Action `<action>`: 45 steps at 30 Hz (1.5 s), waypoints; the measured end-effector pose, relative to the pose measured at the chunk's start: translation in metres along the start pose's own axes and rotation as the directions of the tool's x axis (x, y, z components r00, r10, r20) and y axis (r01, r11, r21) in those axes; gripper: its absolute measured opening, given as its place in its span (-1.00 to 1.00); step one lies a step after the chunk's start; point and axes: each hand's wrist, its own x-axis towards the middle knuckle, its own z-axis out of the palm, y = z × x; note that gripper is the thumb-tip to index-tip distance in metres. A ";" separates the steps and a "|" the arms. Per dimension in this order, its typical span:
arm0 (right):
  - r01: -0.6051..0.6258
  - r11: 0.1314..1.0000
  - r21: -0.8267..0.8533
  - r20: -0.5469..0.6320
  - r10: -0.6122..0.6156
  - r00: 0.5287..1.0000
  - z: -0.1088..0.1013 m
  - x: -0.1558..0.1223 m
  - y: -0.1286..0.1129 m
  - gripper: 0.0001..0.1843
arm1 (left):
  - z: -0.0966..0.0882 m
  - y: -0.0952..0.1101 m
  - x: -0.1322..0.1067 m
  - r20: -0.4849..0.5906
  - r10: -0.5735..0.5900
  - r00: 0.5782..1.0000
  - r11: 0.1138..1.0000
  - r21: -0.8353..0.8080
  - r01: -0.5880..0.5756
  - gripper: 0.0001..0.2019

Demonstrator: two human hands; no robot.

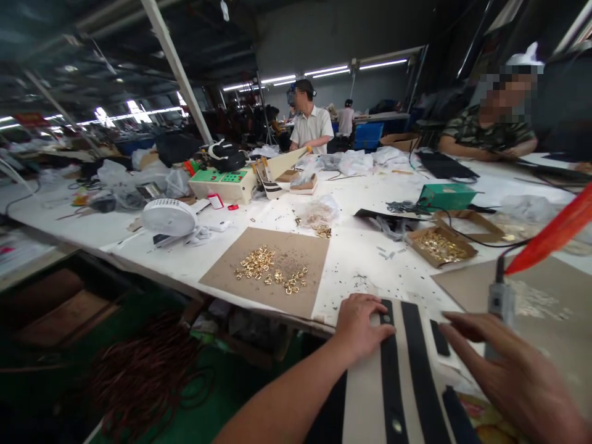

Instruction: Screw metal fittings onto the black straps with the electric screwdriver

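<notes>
My left hand (361,325) lies flat, fingers spread, on the near end of a cream panel with black straps (407,376) and small metal studs. It presses beside a stud at the strap's top. My right hand (509,370) hovers open over the right side of the panel, fingers stretched toward a short loose black strap piece (439,338). Neither hand holds anything. A grey handheld tool with a cable (500,302) stands just behind my right hand.
A brown card with several gold metal buckles (271,268) lies to the left. A cardboard box of gold fittings (439,246), a green box (446,196), a white fan (169,217) and a green-topped machine (224,183) sit on the white table (361,246). Other people sit at the far side.
</notes>
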 end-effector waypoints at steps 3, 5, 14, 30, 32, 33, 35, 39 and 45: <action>-0.067 0.996 0.055 0.288 0.049 0.956 0.036 0.021 -0.016 -0.63 | -0.001 0.001 0.001 0.003 0.047 0.999 0.998 0.028 -0.047 -0.60; -0.081 0.995 0.060 0.394 0.051 0.918 0.054 0.033 -0.016 -0.68 | -0.001 0.001 0.003 0.003 0.079 0.997 0.996 0.049 -0.079 -0.59; -0.036 0.999 -0.022 0.464 0.042 0.885 0.067 0.045 -0.009 -0.81 | 0.001 -0.007 0.012 0.017 0.130 0.991 0.985 0.113 -0.131 -0.61; 0.030 0.999 -0.035 0.615 -0.002 0.789 0.060 0.068 -0.005 -0.92 | -0.001 -0.003 0.017 0.061 0.093 0.994 0.988 0.118 -0.100 -0.54; -0.043 0.999 -0.015 0.589 0.044 0.807 0.057 0.064 -0.002 -0.94 | -0.001 -0.003 0.017 0.058 0.095 0.994 0.987 0.124 -0.102 -0.54; -0.078 0.997 0.005 0.550 0.062 0.833 0.055 0.060 0.000 -0.94 | -0.001 -0.003 0.017 0.056 0.098 0.994 0.986 0.127 -0.105 -0.54; -0.127 0.991 0.043 0.439 0.095 0.893 0.053 0.048 0.005 -0.93 | -0.001 -0.004 0.018 0.054 0.112 0.992 0.984 0.130 -0.118 -0.53; -0.104 0.992 0.078 0.258 0.080 0.963 0.054 0.025 0.013 -0.95 | -0.002 -0.004 0.018 0.054 0.123 0.991 0.983 0.133 -0.129 -0.56; 0.065 0.997 0.031 0.168 -0.070 0.983 0.062 0.016 0.017 -0.96 | -0.003 -0.005 0.018 0.065 0.136 0.989 0.977 0.154 -0.145 -0.57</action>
